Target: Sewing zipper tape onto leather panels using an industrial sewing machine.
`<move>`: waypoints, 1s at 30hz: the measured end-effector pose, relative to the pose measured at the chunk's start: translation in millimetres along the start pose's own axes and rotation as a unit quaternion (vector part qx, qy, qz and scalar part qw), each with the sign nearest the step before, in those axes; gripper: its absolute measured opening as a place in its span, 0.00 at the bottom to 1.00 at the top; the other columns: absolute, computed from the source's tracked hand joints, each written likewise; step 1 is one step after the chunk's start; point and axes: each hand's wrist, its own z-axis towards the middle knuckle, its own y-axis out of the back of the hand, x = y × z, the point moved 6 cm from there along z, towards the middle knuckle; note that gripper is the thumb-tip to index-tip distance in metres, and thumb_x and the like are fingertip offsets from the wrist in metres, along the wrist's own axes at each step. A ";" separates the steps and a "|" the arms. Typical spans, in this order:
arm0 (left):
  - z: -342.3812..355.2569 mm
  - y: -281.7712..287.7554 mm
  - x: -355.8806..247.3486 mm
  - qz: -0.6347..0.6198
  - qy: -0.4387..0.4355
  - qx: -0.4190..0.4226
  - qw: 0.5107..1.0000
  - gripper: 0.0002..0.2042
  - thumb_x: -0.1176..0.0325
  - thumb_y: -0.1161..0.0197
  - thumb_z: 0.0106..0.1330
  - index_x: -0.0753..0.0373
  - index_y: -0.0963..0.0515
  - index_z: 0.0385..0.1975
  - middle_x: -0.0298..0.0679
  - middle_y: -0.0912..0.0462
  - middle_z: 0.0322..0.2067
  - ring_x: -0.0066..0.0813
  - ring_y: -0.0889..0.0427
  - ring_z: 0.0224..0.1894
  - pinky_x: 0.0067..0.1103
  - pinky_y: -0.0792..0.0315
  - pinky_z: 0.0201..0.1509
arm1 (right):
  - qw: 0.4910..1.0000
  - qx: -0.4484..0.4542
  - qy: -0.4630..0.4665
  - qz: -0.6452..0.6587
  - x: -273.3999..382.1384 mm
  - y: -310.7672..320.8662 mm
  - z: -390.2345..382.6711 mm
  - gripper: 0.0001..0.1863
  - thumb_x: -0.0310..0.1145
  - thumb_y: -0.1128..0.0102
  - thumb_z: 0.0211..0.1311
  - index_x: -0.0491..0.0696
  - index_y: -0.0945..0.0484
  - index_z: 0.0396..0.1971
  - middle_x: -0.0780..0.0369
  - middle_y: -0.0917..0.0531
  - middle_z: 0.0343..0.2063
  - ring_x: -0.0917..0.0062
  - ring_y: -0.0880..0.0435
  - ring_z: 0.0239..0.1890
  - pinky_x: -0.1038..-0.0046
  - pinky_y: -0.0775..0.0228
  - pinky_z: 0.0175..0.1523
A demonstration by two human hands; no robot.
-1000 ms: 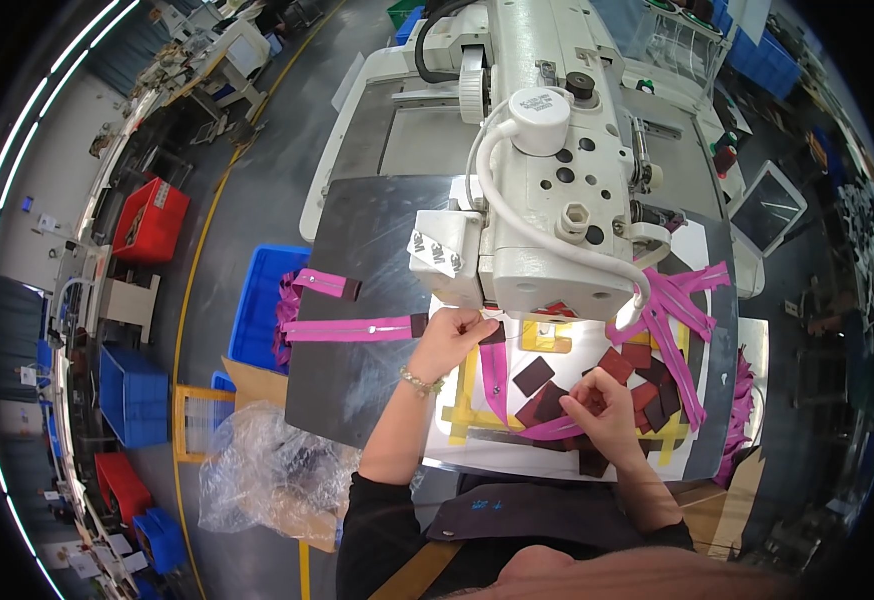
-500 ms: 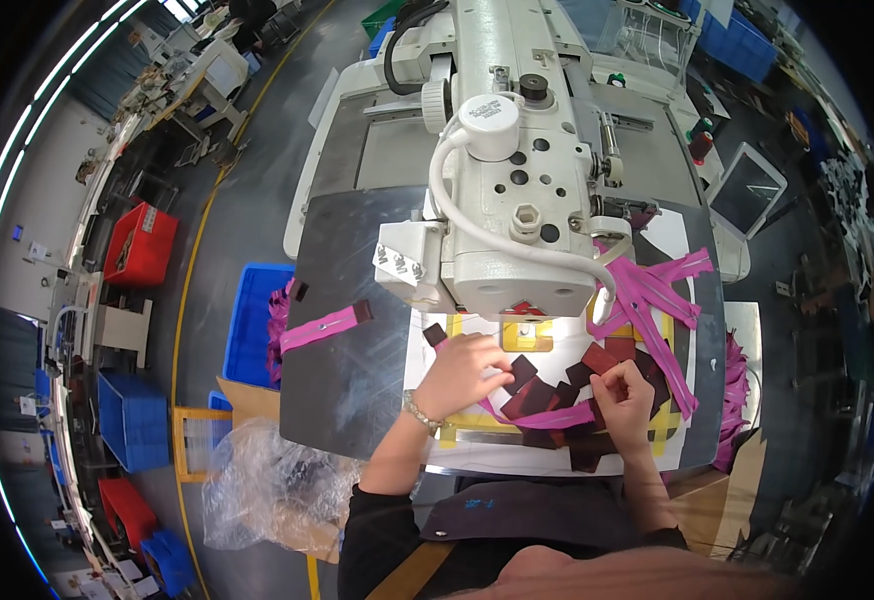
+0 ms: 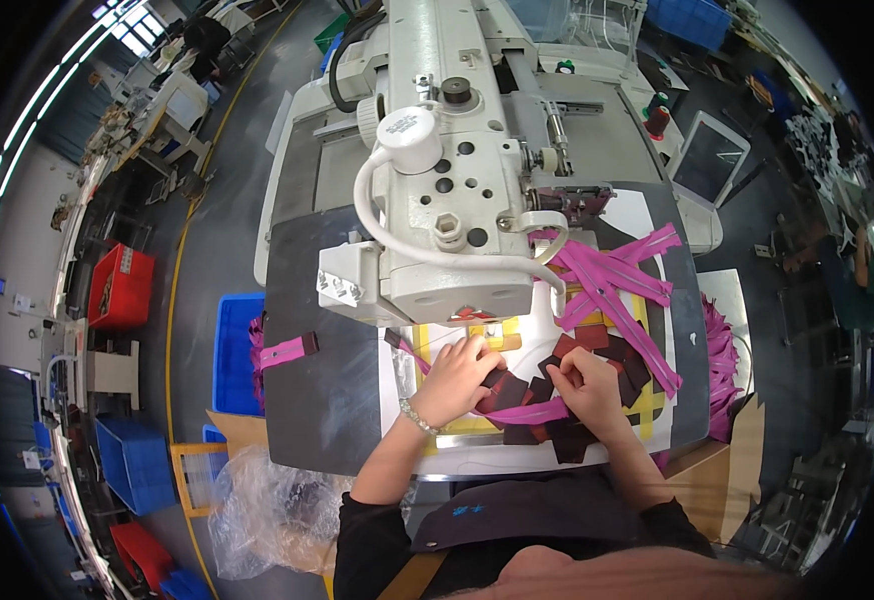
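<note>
My left hand (image 3: 454, 380), its fingers loosely apart, reaches over dark fabric squares (image 3: 505, 393) just below the yellow template (image 3: 507, 342) under the white sewing machine head (image 3: 457, 295). My right hand (image 3: 589, 392) is closed in a pinch among dark and rust-red squares (image 3: 579, 338); what lies between its fingertips is unclear. A pink zipper strip (image 3: 525, 414) curves beneath both hands across white paper. More pink zipper strips (image 3: 637, 330) lie crossed to the right of the machine head. Another strip with a dark end tab (image 3: 282, 352) rests at the left edge of the grey plate (image 3: 322, 420).
A blue bin (image 3: 232, 350) with pink zippers stands left, above crumpled plastic (image 3: 267, 510). A bundle of pink zippers (image 3: 719, 365) sits right, over cardboard (image 3: 727, 470). A small screen (image 3: 702, 165) is at the back right. Red crates (image 3: 117, 285) and further workstations line the left.
The view has shifted, with the machine now further left. My left hand has left the dark-tabbed zipper end and moved right onto the squares. Less zipper strip lies on the left plate.
</note>
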 end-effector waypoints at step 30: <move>-206.2 117.2 54.0 -0.141 0.175 -0.258 0.940 0.09 0.83 0.42 0.42 0.59 0.19 0.17 0.33 0.21 0.25 0.28 0.24 0.33 0.25 0.38 0.47 | 1.000 0.022 0.000 0.005 -19.2 -6.2 3.1 0.08 0.28 0.34 0.54 0.44 0.25 0.26 0.64 0.24 0.21 0.79 0.29 0.17 0.77 0.38 0.24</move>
